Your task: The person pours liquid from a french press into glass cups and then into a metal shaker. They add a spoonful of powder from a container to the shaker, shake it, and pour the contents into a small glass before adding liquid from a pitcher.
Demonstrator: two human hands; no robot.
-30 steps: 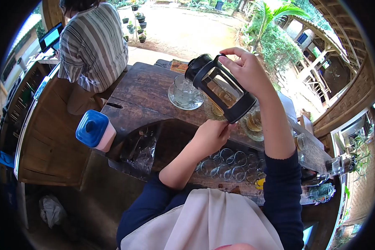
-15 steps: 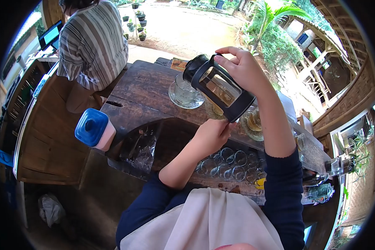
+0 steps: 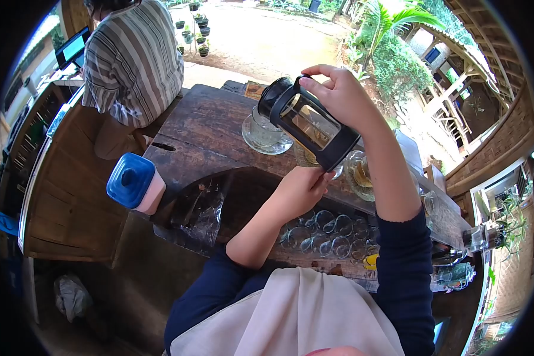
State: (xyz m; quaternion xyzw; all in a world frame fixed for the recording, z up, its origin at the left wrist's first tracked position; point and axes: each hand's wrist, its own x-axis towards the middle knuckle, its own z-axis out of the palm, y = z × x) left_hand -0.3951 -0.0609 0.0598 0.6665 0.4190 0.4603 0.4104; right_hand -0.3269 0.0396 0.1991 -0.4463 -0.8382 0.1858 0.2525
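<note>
A French press (image 3: pixel 311 126) with a black frame and clear body is tilted over the wooden table, its black top toward a glass cup (image 3: pixel 266 126) on a glass saucer. My right hand (image 3: pixel 338 95) is closed on the press's handle from above. Low at the base of the press, my left hand (image 3: pixel 305 188) has its fingers closed on the bottom edge. Some light brown liquid shows inside the press. Another glass cup (image 3: pixel 359 173) on a saucer stands to the right, partly behind my right forearm. A further one is mostly hidden behind the press.
Several upturned glasses (image 3: pixel 325 222) fill a shelf below the tabletop (image 3: pixel 199 121). A pink container with a blue lid (image 3: pixel 132 181) stands at the left corner. A person in a striped shirt (image 3: pixel 133 62) sits at the upper left, near a laptop (image 3: pixel 73 48).
The French press has shifted slightly to the left, with both hands moving along with it. The seated person has shifted slightly.
</note>
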